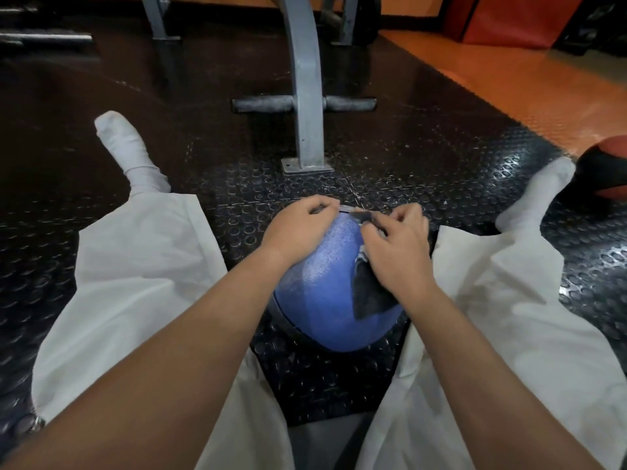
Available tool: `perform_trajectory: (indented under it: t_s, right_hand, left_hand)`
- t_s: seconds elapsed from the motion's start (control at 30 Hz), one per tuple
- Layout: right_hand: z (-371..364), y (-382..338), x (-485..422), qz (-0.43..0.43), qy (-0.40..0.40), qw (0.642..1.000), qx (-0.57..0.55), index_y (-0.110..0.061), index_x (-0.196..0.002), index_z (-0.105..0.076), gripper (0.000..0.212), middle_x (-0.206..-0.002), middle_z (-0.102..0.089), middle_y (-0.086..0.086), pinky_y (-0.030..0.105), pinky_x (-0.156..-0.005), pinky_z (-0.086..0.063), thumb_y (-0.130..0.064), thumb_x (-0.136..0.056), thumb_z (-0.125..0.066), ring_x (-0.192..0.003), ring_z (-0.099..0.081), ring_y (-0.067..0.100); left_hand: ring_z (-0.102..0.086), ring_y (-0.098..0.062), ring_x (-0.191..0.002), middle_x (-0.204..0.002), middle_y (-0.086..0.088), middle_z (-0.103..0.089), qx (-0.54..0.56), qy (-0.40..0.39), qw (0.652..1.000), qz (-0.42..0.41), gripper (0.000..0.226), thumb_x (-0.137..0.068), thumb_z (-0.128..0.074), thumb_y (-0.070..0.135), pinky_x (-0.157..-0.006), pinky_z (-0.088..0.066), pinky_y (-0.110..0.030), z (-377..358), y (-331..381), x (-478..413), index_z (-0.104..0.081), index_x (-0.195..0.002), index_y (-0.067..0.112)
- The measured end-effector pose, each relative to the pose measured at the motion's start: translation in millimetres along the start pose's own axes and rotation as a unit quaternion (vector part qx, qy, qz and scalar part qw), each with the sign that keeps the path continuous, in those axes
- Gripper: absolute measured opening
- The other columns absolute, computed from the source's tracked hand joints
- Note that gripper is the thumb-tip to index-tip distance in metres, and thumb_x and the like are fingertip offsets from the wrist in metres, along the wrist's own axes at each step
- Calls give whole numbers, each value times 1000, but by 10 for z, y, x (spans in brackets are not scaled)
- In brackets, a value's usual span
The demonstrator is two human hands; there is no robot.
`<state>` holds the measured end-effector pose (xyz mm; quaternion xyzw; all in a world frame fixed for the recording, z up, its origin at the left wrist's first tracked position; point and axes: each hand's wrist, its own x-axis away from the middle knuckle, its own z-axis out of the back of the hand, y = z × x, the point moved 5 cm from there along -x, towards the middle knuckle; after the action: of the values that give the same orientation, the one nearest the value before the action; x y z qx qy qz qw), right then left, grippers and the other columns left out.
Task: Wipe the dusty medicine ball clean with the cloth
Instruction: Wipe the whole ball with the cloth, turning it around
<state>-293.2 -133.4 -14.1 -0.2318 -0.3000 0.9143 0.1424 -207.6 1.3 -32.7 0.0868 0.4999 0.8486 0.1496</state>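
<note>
Seated view, legs apart. We see the blue round medicine ball (325,320) resting on the black studded rubber floor (424,157) between the white trouser legs (135,266). The pale blue woven cloth (325,252) lies draped over the ball's top and far side. The left hand (298,228) sits on the ball's upper left, its fingers (322,206) curled and pinching the cloth's far edge. The right hand (397,252) sits on the upper right, its fingers (403,215) likewise curled, nipping a darker bit of that edge. The hem runs taut between the two hands. We cannot tell whether the dark grey triangular patch (369,293) beneath the right wrist is cloth or ball. Beyond stands a grey metal machine frame (305,96); an orange-and-black ball (607,171) lies far right.
</note>
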Motion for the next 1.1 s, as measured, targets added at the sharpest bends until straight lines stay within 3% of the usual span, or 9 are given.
perform_trajectory:
  t_s: [0.1,0.23,0.33,0.43,0.53,0.63,0.73,0.93,1.1]
  right_hand:
    - [7,17,-43,-25,6,999,20,-18,-95,-71,27,-96,-35,0,32,-90,-30,-32,-95,-49,-99,-36,22]
    - [15,-123,151,80,24,996,26,-25,-110,-72,31,-89,-38,-1,28,-75,-31,-34,-91,-50,-87,-37,16]
    - [62,-188,202,133,-1,991,1,-26,-112,-72,31,-82,-37,-5,27,-67,-33,-30,-88,-52,-81,-43,15]
    - [35,-116,44,54,-38,998,-12,-27,-102,-74,22,-84,-39,-5,29,-70,-38,-27,-93,-53,-85,-50,17]
    - [1,-108,-100,-20,-42,999,1,-25,-79,-68,24,-91,-43,-1,30,-70,-35,-31,-93,-49,-91,-52,22]
    - [-78,-347,50,93,-26,994,49,-24,-100,-73,30,-88,-44,1,32,-67,-39,-32,-90,-47,-87,-50,23]
    - [-89,-502,197,213,-26,974,79,-22,-106,-74,35,-83,-46,3,30,-62,-39,-31,-85,-48,-81,-47,24]
    - [-54,-249,-245,1,-46,997,69,-20,-92,-73,27,-96,-40,-2,41,-93,-35,-32,-93,-49,-103,-38,25]
    - [-81,-432,267,167,21,982,81,-25,-103,-74,36,-84,-43,1,36,-71,-38,-32,-82,-46,-82,-42,26]
  left_hand:
    - [-64,-8,-88,-98,18,-69,-6,23,1000,18,15,-95,-51,41,-78,-48,-30,-19,44,-5,-66,-98,43]
    - [-66,-17,-100,-103,11,-72,11,17,1000,16,16,-93,-53,37,-91,-50,-38,3,27,-31,-66,-88,45]
    - [-61,-3,-104,-109,20,-68,34,3,999,8,15,-93,-55,38,-95,-46,-28,35,-43,-7,-68,-96,43]
    - [-57,4,-104,-111,25,-65,53,1,999,10,16,-94,-54,39,-87,-41,-16,65,-90,22,-68,-102,43]
    - [-59,2,-99,-105,26,-65,62,32,997,25,15,-95,-54,39,-82,-42,-18,86,-112,31,-68,-100,44]
    - [-62,-5,-96,-96,22,-67,76,54,995,27,15,-94,-55,34,-87,-46,-28,114,-135,6,-67,-93,43]
    - [-61,1,-96,-98,20,-68,85,32,996,25,16,-94,-56,35,-89,-46,-25,114,-146,-3,-70,-101,37]
    - [-61,-2,-95,-100,21,-67,54,55,997,31,14,-93,-55,37,-86,-46,-26,34,-79,4,-69,-97,39]
    - [-62,-6,-99,-100,18,-69,70,37,996,36,15,-92,-57,34,-94,-48,-31,74,-82,-54,-72,-96,33]
